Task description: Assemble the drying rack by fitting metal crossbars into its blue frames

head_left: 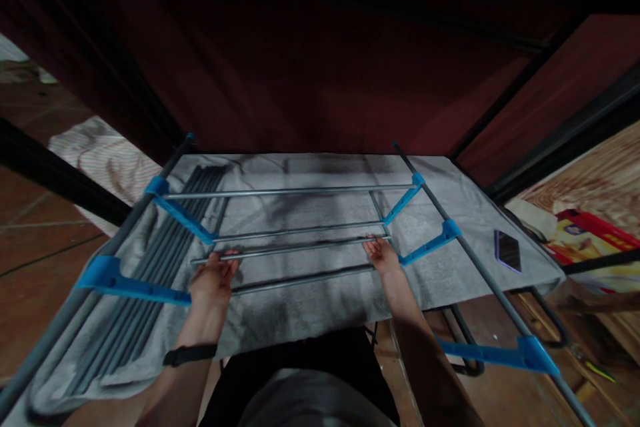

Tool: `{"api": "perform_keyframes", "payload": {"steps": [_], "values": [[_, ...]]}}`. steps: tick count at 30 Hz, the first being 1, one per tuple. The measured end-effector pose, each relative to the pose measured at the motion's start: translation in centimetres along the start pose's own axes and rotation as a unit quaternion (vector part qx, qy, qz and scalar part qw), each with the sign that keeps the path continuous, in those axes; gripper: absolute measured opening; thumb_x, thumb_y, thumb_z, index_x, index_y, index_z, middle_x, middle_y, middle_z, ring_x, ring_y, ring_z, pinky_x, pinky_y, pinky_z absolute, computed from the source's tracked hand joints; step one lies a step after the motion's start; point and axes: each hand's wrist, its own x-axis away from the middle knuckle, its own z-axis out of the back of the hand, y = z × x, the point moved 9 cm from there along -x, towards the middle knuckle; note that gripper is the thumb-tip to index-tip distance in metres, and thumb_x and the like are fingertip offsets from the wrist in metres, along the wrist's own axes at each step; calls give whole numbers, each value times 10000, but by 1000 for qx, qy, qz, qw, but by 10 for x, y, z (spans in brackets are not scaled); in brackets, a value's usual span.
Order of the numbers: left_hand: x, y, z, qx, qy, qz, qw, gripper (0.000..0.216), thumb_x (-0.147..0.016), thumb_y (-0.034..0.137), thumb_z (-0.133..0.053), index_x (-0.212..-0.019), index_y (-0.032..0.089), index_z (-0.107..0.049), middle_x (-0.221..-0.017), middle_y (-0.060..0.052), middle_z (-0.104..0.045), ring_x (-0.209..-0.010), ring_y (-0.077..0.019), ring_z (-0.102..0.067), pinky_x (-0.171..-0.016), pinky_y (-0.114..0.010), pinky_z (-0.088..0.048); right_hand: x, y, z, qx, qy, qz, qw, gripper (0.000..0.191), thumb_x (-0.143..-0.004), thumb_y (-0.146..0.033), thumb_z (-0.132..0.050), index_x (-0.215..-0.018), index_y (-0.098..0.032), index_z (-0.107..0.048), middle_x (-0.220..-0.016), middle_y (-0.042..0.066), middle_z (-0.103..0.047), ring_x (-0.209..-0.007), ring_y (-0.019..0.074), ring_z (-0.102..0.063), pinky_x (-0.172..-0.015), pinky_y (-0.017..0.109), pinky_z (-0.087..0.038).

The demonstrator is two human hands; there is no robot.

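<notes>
A metal rack frame with grey side poles and blue plastic brackets [183, 215] stands over a grey cloth-covered surface [300, 307]. Thin silver rods run across between the brackets. My left hand [213, 278] grips the left end of one silver rod [295, 248], fingers curled on it. My right hand [381, 254] holds the right end of the same rod, near a blue bracket [403, 203]. A black band sits on my left wrist.
A bundle of spare grey poles [150, 280] lies on the cloth at the left. A dark phone [508, 251] rests on the cloth's right edge. Coloured boxes [590, 233] are on the floor at the right, a pale cloth [100, 153] at the left.
</notes>
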Motion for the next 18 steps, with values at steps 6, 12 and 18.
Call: {"api": "perform_keyframes", "payload": {"steps": [6,12,18], "values": [[18,8,-10,13,-7,-15,1000,309,-1011,114,-543,-709,172,-519,-676,-26,-718,-662,-143,-740,-678,-260,-621,-5,3,3,25,19,-22,999,196,-840,-58,-610,-741,-228,-628,-638,-37,-730,-592,115,-712,-716,257,-649],[22,7,-12,37,-42,-29,998,222,-929,32,-614,-767,177,-567,-728,-17,-741,-704,-135,-753,-716,-239,-605,-6,1,0,45,-26,-37,998,205,-730,-14,-649,-705,-217,-646,-631,-28,-726,-590,125,-717,-679,244,-647],[23,-6,-16,27,-72,-1,997,148,-893,41,-671,-844,173,-628,-791,-32,-769,-733,-135,-767,-727,-235,-609,-1,3,-7,61,-72,-34,995,213,-707,-13,-657,-735,-222,-684,-709,-11,-764,-661,142,-742,-720,269,-655]]}}
